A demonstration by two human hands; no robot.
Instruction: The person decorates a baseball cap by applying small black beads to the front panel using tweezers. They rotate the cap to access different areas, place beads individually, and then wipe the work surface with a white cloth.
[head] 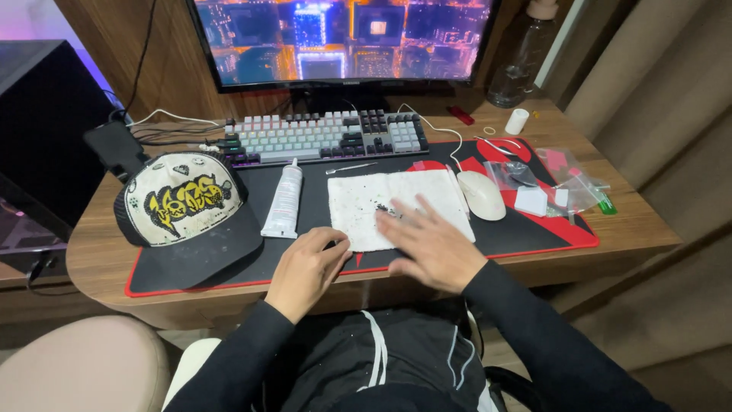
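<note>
A white cloth (396,200) speckled with dark bits lies flat on the black and red desk mat (534,236). My right hand (431,244) rests palm down on the cloth's near right part, fingers spread. My left hand (307,268) sits at the cloth's near left corner, fingers curled loosely on the mat edge; I cannot tell if it pinches the cloth. A white glue tube (284,200) lies just left of the cloth. A thin metal tool (351,167) lies beyond the cloth.
A black and white cap (183,210) with yellow graphic sits at left. A keyboard (324,137), monitor (343,38), white mouse (482,194), small plastic bags (568,183), a white roll (517,120) and a clear bottle (526,57) are further back and right. A chair arm (76,366) is at lower left.
</note>
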